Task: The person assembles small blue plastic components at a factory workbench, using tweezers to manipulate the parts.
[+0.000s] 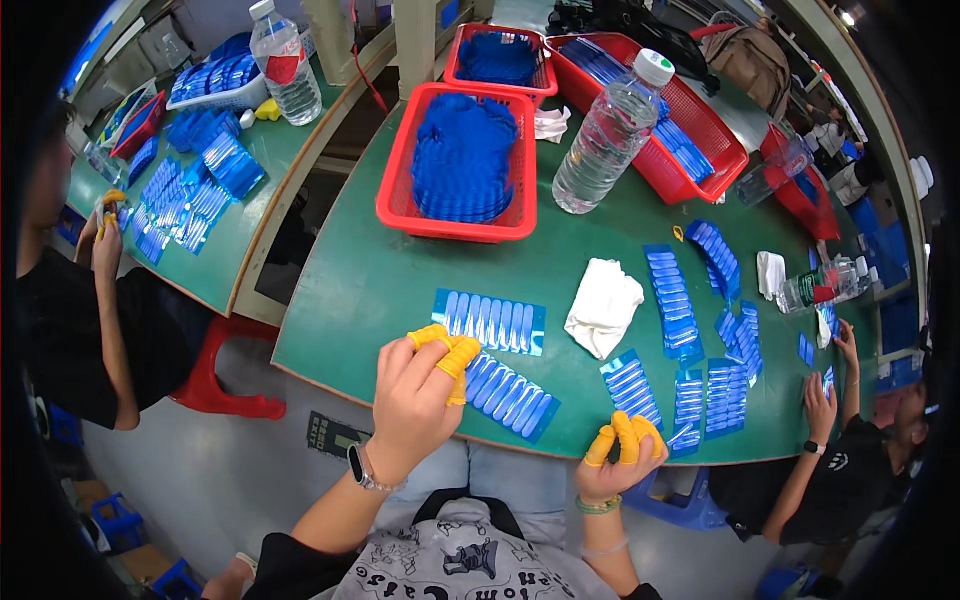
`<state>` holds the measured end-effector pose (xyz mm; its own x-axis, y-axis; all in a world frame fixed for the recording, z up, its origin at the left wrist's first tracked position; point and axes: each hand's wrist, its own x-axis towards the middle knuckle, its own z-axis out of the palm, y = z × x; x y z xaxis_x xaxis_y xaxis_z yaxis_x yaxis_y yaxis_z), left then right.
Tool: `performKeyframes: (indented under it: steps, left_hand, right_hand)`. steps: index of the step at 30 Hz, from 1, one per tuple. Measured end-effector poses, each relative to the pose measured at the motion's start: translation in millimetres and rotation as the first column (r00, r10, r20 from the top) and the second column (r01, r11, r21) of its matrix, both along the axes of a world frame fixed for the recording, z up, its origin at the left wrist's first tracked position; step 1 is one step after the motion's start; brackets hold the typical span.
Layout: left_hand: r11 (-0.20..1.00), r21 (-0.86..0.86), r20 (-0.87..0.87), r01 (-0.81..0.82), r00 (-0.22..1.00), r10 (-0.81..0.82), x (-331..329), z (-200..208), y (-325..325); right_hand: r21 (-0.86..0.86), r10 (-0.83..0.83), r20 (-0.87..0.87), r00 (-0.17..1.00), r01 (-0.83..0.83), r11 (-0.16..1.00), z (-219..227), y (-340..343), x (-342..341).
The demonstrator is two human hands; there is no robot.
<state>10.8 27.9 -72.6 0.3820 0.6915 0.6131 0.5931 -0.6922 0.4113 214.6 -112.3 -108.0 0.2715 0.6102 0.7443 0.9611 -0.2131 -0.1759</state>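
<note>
My left hand (415, 400) wears yellow finger cots, its fingers drawn together over the left ends of two blue sheets. Each is a clear blue film with a row of long, rounded blue pieces: the upper sheet (500, 322) lies nearly level, the lower sheet (515, 395) slants down to the right. What the left fingertips pinch, if anything, is hidden. By the table's front edge my right hand (622, 465), also in yellow cots, has its fingers curled together. It is just below another blue sheet (632, 388); anything in its grip cannot be made out.
Several more blue sheets (725, 395) lie on the right of the green table (345, 300). A folded white cloth (604, 308) rests mid-table. Behind stand a red basket (390, 200) of blue pieces, a water bottle (610, 135) and a long red basket (715, 150). People sit at both sides.
</note>
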Motion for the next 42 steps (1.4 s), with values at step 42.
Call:
performKeyframes:
  steps: [42]
  left_hand:
    - [0.974,-0.099,-0.039,0.204,0.977,-0.209,31,12,-13]
  right_hand:
    - [0.12,0.443,-0.67,0.596,-0.502,0.857,33,65,-61]
